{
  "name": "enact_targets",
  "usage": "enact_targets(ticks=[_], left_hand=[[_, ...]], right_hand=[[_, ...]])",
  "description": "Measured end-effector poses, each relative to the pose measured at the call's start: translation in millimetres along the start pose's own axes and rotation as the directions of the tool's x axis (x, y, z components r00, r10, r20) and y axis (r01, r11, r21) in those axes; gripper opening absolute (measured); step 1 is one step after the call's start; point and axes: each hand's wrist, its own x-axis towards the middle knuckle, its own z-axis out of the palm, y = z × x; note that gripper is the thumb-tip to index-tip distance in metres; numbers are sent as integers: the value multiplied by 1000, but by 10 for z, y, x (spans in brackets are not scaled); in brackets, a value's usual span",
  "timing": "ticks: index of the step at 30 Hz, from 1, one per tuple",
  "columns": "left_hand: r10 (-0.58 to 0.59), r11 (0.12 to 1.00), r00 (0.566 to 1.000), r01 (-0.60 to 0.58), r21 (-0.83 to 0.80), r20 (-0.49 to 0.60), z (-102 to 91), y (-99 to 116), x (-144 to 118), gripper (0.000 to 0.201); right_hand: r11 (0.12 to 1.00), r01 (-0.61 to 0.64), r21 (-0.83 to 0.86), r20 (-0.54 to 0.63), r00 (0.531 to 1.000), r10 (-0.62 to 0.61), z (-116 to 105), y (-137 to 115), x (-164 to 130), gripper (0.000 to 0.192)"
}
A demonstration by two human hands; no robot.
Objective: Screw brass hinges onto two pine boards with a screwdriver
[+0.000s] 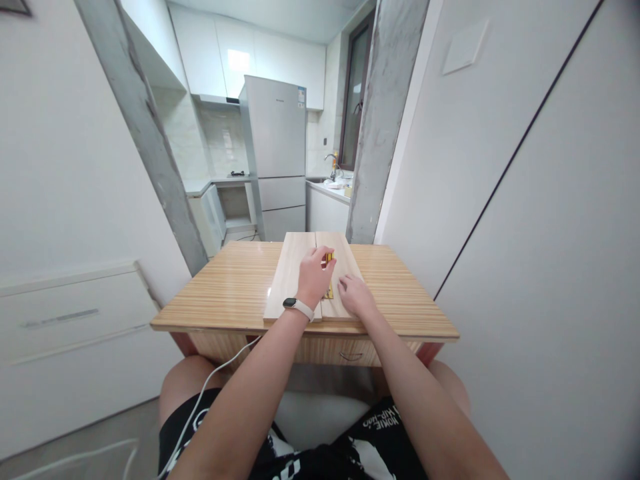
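Observation:
Two pale wooden boards [289, 267] lie side by side on a small striped wooden table [230, 287]. A brass hinge [329, 291] sits across the seam between them. My left hand [314, 275], with a white band on the wrist, rests over the seam with its fingers curled on a small yellow piece [329, 257] near the hinge. My right hand [354, 293] lies flat on the right board, fingers pressing down beside the hinge. What the left fingers pinch is partly hidden.
The table has a drawer [350, 355] at its front, above my knees. A white cable [210, 383] runs over my left leg. A white cabinet [70, 333] stands at the left, a grey fridge [277, 157] and a sink counter [330, 190] behind, white walls at the right.

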Motion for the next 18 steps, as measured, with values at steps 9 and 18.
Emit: enact_targets(ticks=[9,18], left_hand=[[33,998,998,-29,-52,61,-45,-89,54,22],[10,996,1000,-8,91,-24,30,10,-7,21]], right_hand=[[999,30,17,-28,999,-29,50,39,8,32],[1000,30,-4,-23,999,-30,33,27,8,31]])
